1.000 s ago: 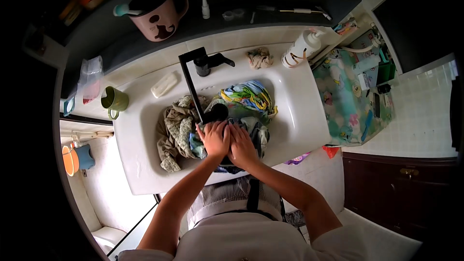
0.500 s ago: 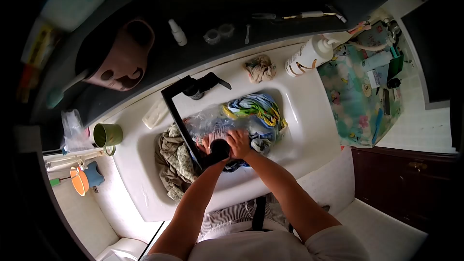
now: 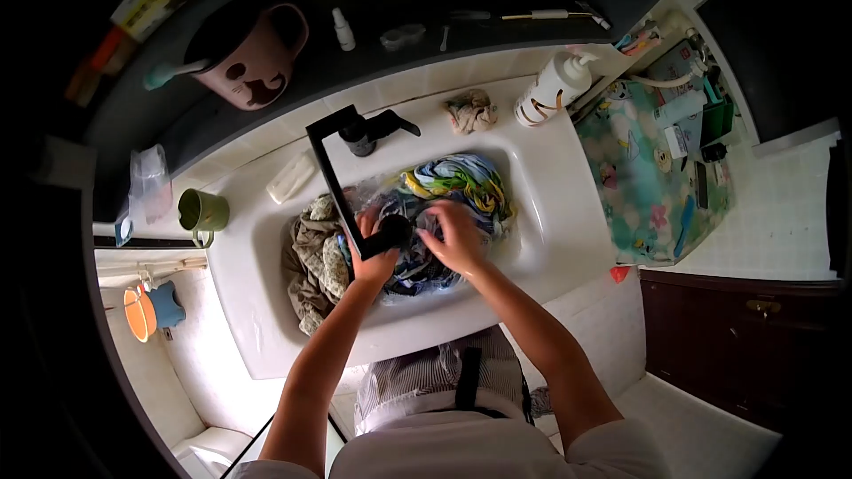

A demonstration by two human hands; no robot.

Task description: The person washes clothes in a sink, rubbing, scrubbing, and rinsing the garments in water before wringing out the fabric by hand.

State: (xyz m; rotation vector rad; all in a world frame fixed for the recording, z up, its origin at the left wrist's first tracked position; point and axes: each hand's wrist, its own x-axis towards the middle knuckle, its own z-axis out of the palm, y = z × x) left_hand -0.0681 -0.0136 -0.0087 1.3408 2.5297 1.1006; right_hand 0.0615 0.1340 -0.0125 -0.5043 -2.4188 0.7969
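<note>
Plainly, I see crumpled dark-blue patterned cloth [image 3: 424,277] bunched in the glossy white sink [image 3: 564,191] at mid-frame. The right hand [image 3: 459,241] curves over it, thumb and fingers parted, contact blurred; the angular black faucet [image 3: 330,170] partly hides the left hand [image 3: 380,265], whose grip I cannot tell.

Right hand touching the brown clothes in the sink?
Apart. The head view shows the black spout and left hand between the right hand and brown clothes.

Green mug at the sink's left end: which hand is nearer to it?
Left. The left hand, partly hidden by the black faucet, is to the right of the green mug; the right hand is farther right, over bunched cloth.
</note>
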